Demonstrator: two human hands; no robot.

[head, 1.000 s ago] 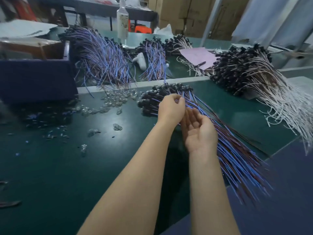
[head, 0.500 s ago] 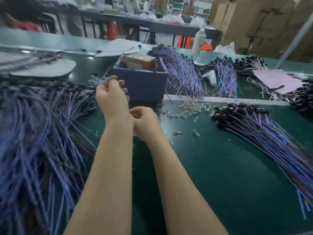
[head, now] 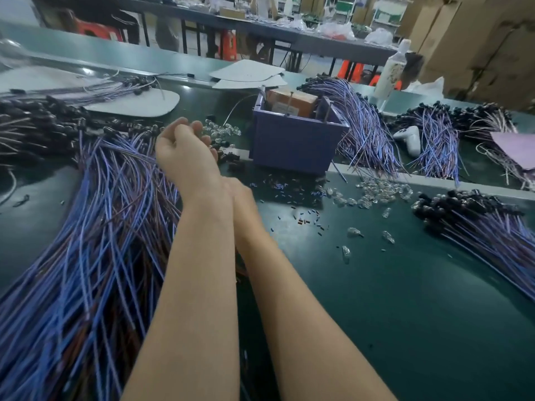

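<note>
Left hand (head: 185, 151) above far end of left wire pile (head: 95, 227), fingers curled; holding anything, can't tell. Right hand (head: 244, 198) mostly hidden, grip unclear. I judge the wires light, floppy and tangle-prone; I'd pinch near black caps (head: 43, 117).

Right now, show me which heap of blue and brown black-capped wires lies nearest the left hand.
The large heap at the left, under the left hand; the others lie behind the purple plastic box or far right.

Dim even light, soft blur, warped edges
</note>
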